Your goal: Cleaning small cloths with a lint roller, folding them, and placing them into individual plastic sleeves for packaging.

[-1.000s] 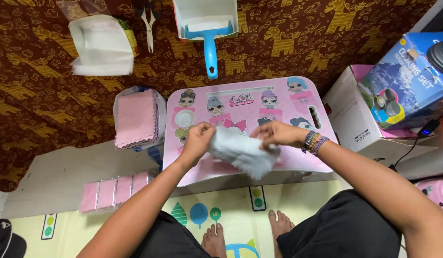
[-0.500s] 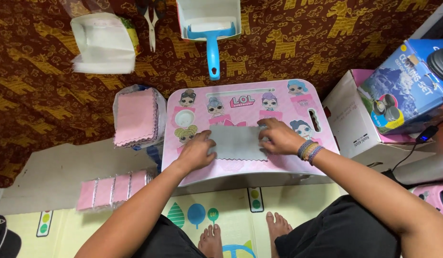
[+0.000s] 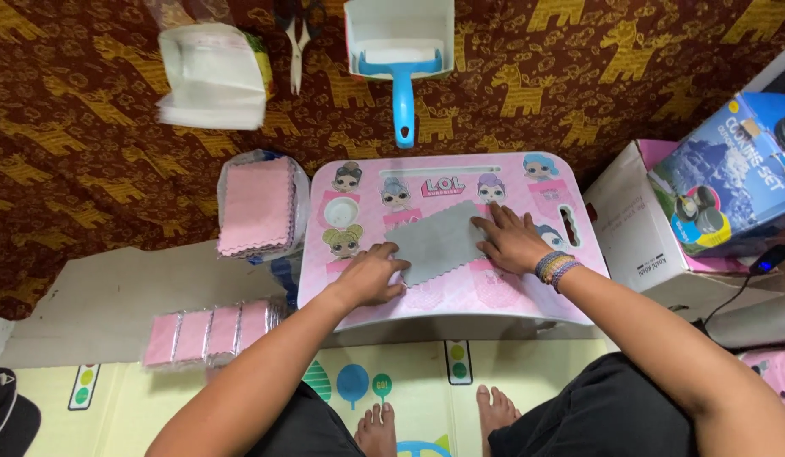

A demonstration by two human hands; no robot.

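Grey cloth [image 3: 441,242], one, is pressed flat on pink lap desk [image 3: 528,288] by left hand [image 3: 371,275] and right hand [image 3: 513,240], both open, palms down. One pink cloth stack [image 3: 257,206] is bagged just left; four wrapped packs [image 3: 208,332] lie below.

1. A grey cloth [image 3: 439,241] lies flat on the pink tabletop [image 3: 528,292].
2. The left hand [image 3: 371,275] presses the cloth's 8 o'clock corner; the right hand [image 3: 511,241] presses its 3 o'clock edge.
3. A stack of pink cloths [image 3: 257,207] sits at 9 o'clock, just beside the tabletop.
4. A blue lint roller [image 3: 403,85] lies at 12 o'clock.
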